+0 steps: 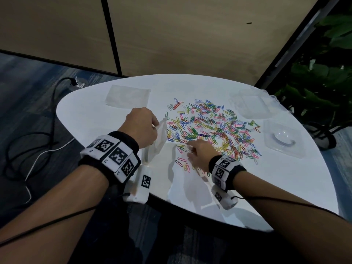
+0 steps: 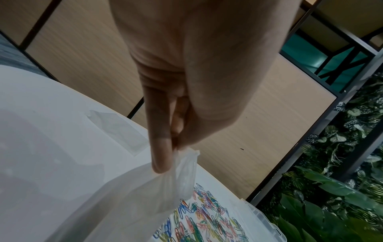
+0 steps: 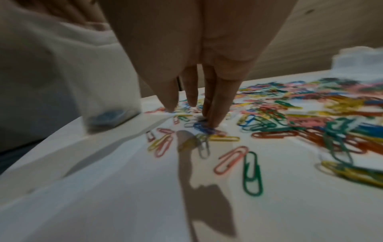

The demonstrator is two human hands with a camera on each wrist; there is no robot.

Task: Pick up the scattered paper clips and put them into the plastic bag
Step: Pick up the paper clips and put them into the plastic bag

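Several coloured paper clips (image 1: pixel 209 126) lie scattered across the middle of the white table (image 1: pixel 95 115). My left hand (image 1: pixel 155 125) pinches the top edge of a clear plastic bag (image 1: pixel 158 140) and holds it upright just left of the pile. The left wrist view shows thumb and fingers (image 2: pixel 161 155) closed on the bag's (image 2: pixel 134 204) rim. A few blue clips (image 3: pixel 107 116) sit in the bag's (image 3: pixel 62 73) bottom corner. My right hand (image 1: pixel 190 149) reaches down at the pile's near-left edge. Its straight fingertips (image 3: pixel 215 121) touch a blue clip (image 3: pixel 202 128) among the clips (image 3: pixel 311 114).
A second flat clear bag (image 1: pixel 127 96) lies at the table's far left. A clear plastic box (image 1: pixel 253 105) and its lid (image 1: pixel 283 140) sit on the right. Cables (image 1: pixel 38 134) run on the floor to the left, and plants (image 1: pixel 323 73) stand at the right.
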